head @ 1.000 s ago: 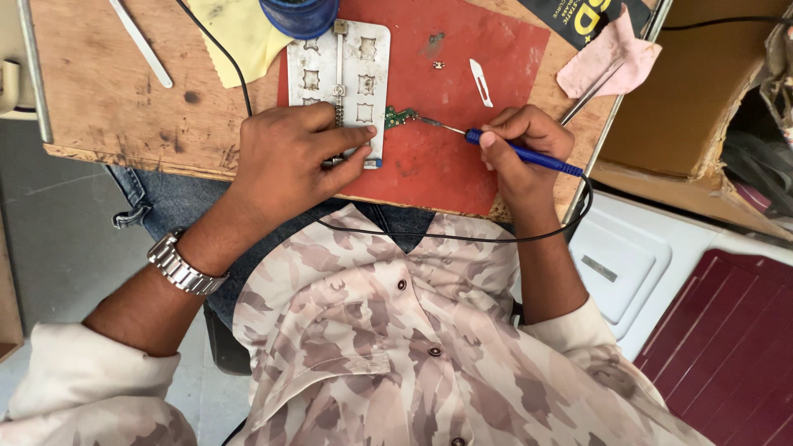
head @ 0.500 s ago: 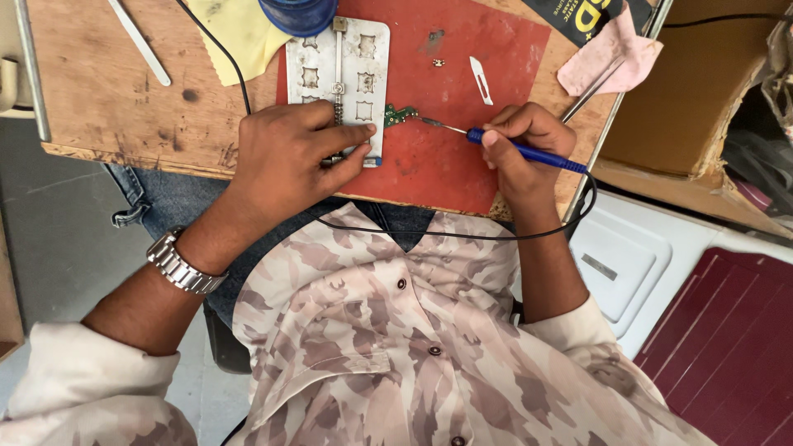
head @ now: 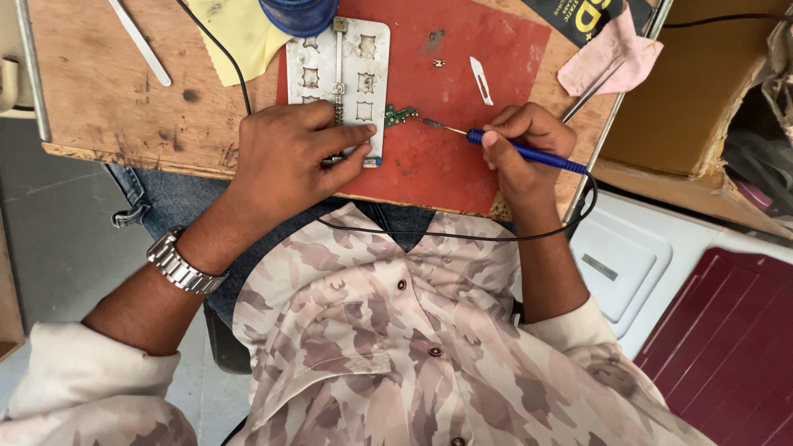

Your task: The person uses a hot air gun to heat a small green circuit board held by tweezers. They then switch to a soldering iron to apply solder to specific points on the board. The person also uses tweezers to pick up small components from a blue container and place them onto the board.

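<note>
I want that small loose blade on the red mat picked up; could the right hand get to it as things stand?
Probably yes, but not freely: the blade lies bare on the red mat just beyond the right hand, nothing between them. That hand is holding the blue soldering iron.
</note>
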